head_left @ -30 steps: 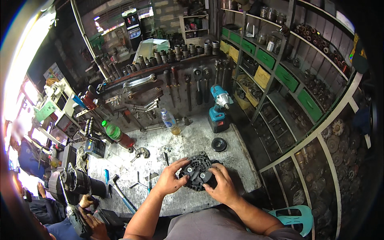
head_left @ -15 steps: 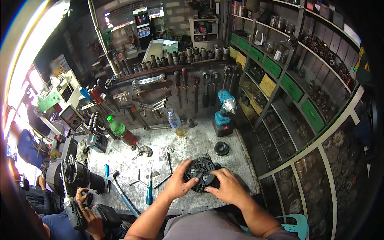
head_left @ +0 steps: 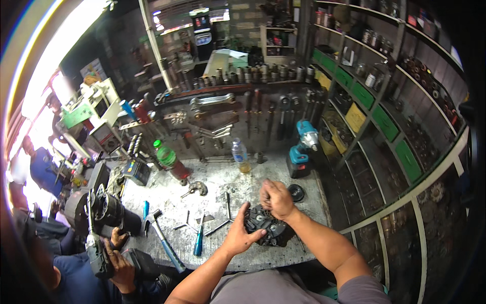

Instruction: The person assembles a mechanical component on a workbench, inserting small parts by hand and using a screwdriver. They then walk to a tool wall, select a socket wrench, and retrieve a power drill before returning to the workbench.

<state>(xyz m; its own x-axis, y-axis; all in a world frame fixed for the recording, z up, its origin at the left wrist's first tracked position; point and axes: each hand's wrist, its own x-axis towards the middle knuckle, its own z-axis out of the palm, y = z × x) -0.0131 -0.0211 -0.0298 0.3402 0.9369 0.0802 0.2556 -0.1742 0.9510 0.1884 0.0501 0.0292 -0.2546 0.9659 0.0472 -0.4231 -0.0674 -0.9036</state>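
A black, round alternator [head_left: 264, 229] with a slotted cover lies on the worktop close to my body. My left hand [head_left: 242, 234] grips its left side, thumb across the near face and fingers along the rim. Above its far edge my right hand [head_left: 277, 200] is closed with the fingers curled in; whatever it may hold is hidden. A black round pulley-like part [head_left: 296, 192] lies just beyond my right hand. To the left of the alternator are a three-armed wrench [head_left: 187, 223], a blue-handled screwdriver [head_left: 198, 242] and a socket wrench [head_left: 228, 205].
A blue-handled hammer [head_left: 167, 245] lies at the left. Further back stand a teal cordless impact wrench [head_left: 299, 152], a clear bottle [head_left: 240, 154] and a green-topped bottle [head_left: 169, 158]. Beside me at left, a co-worker's hands [head_left: 119, 261] hold a power tool against a dark motor-like unit [head_left: 114, 210].
My right hand has left the alternator's right side, closed, and risen over its far edge. My left hand stays on the alternator. The whole view has shifted, moving the scene rightward.
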